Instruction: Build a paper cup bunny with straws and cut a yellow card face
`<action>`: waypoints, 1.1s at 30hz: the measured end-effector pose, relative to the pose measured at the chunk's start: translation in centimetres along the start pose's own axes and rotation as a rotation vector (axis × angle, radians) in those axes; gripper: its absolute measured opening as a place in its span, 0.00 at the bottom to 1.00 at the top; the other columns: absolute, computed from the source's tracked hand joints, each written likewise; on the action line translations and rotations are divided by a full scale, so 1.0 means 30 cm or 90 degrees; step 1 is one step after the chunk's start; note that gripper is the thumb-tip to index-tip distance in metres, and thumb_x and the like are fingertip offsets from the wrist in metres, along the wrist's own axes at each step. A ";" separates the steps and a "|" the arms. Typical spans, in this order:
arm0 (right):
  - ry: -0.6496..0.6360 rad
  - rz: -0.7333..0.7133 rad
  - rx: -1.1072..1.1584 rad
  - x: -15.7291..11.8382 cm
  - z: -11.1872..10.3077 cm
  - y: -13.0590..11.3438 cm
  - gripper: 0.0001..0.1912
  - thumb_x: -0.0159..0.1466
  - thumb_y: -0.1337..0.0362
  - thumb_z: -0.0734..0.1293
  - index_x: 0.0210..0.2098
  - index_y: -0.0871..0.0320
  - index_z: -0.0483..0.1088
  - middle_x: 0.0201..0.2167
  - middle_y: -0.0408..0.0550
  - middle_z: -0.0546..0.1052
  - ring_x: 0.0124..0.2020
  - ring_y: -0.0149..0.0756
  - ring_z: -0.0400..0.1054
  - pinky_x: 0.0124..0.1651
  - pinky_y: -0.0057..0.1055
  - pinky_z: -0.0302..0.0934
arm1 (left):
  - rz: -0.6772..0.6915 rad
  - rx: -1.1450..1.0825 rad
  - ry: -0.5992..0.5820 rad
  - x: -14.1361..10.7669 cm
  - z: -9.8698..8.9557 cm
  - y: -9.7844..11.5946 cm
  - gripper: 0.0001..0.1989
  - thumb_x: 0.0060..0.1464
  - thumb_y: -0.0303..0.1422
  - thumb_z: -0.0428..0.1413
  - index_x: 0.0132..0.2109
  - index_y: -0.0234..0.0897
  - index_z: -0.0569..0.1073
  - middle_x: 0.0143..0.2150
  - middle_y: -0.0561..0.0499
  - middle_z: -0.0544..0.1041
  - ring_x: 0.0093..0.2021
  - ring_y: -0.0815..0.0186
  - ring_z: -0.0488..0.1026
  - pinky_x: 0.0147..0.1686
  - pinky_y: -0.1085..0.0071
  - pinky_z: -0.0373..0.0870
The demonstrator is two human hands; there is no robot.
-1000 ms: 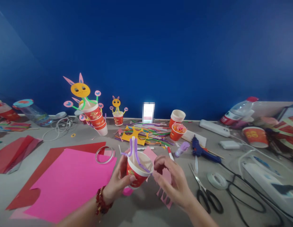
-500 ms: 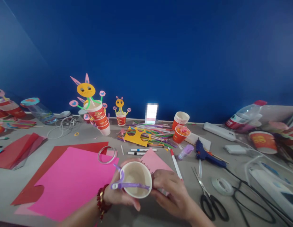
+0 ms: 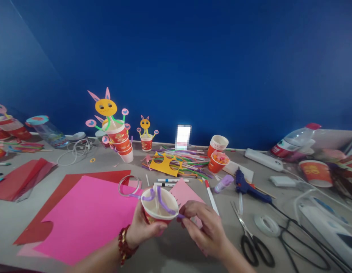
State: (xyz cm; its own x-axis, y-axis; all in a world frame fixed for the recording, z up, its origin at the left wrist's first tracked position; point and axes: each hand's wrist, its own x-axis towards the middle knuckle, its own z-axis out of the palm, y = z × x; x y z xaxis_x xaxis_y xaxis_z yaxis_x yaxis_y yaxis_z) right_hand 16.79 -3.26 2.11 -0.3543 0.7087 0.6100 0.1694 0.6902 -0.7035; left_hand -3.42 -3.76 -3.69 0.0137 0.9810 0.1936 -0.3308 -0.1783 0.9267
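Observation:
My left hand (image 3: 146, 227) is wrapped round a red paper cup (image 3: 158, 218), its pale inside tilted toward me. Purple pipe cleaners (image 3: 163, 203) run through the cup: one curls over the left side, another rises inside and crosses to the right rim. Just outside that right rim, the fingers of my right hand (image 3: 202, 223) pinch the purple end that sticks out. A pink paper sheet (image 3: 185, 191) with a cut edge lies behind the cup. The white glue or clip at the upright pipe cleaner's tip is too small to name.
Bright pink paper (image 3: 90, 216) and a tape ring (image 3: 128, 185) lie to the left. Scissors (image 3: 251, 242), clear tape (image 3: 267, 224) and a blue glue gun (image 3: 251, 187) with its cord are at the right. Stacked cups with rabbit faces (image 3: 119, 134) and loose pipe cleaners (image 3: 193, 161) stand behind.
The cup has tilted, showing more of its red outside. The pipe cleaner's free end has swung up from lying across the mouth. My right hand now pinches the purple end beyond the rim.

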 end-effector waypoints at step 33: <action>0.013 0.033 -0.011 -0.016 -0.016 0.009 0.07 0.65 0.73 0.62 0.34 0.54 0.68 0.27 0.44 0.77 0.28 0.34 0.73 0.33 0.27 0.66 | -0.049 -0.042 -0.038 -0.009 -0.006 -0.037 0.33 0.38 0.43 0.72 0.50 0.36 0.72 0.40 0.43 0.83 0.38 0.54 0.81 0.41 0.61 0.79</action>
State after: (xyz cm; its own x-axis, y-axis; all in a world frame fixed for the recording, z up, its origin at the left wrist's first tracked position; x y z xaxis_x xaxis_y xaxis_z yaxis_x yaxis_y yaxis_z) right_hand 17.44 -3.34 1.81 -0.3259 0.7463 0.5804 0.2026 0.6548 -0.7282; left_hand -3.24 -3.80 -4.84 0.0968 0.9850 0.1429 -0.3880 -0.0949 0.9168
